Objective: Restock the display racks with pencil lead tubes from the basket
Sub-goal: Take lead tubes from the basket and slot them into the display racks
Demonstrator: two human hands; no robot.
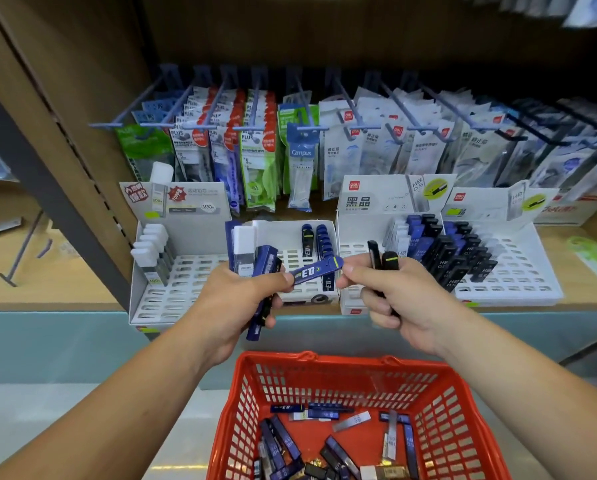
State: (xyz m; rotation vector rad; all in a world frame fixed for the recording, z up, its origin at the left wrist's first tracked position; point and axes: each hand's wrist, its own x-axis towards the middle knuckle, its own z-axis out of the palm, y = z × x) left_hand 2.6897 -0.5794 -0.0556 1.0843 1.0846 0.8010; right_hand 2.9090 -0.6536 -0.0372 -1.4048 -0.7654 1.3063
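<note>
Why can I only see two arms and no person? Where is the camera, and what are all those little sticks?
The camera sits on the person's head and looks down, so you see only their arms, as if through their eyes. There is just this one picture. The little sticks are tubes of pencil lead. The left hand holds a bunch of blue tubes. The right hand holds black tubes. One more single blue tube sits between the fingertips of both hands. Below is a red basket with loose tubes on its bottom. On the wooden shelf stand white racks with holes, some partly filled. Behind them, packets hang on hooks.
</note>
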